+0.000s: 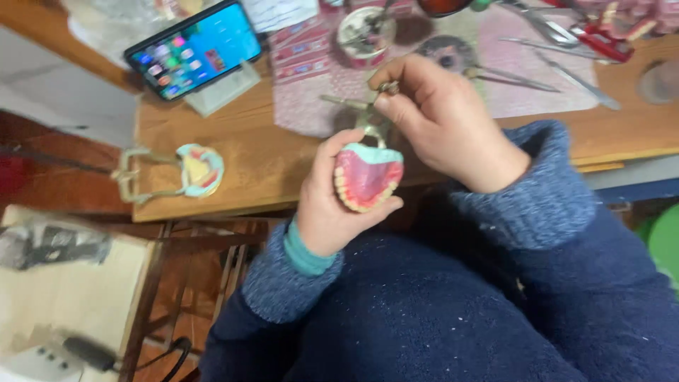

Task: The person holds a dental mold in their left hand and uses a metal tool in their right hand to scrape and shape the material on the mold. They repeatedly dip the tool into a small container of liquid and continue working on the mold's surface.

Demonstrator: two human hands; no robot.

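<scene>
two hands met just in front of the bench edge, over a lap in dark blue. one small round tin sat at the back of the bench on a patterned cloth, with what looked like metal bits in it – too blurred to name.

the left hand cradled a denture model from below: pink gums, a row of pale teeth along the lower rim, a teal base on top. its grip was clenched around the model, thumb up the left side and fingers curled under the right edge, the wrist bent back out of a blue knit sleeve with a teal cuff. the model lay tilted, teeth toward the person, just off the bench edge.

the right hand hung above and to the right of it, palm down, wrist coming in from the right. thumb and forefinger pinched a small metal knob at the top of a brass-coloured metal frame that rose from the back of the model – so that grip was closed on the knob.

a second model in a similar frame lay at the bench's left corner. a lit phone leaned on a clear stand, and several metal hand tools lay at the far right.
</scene>
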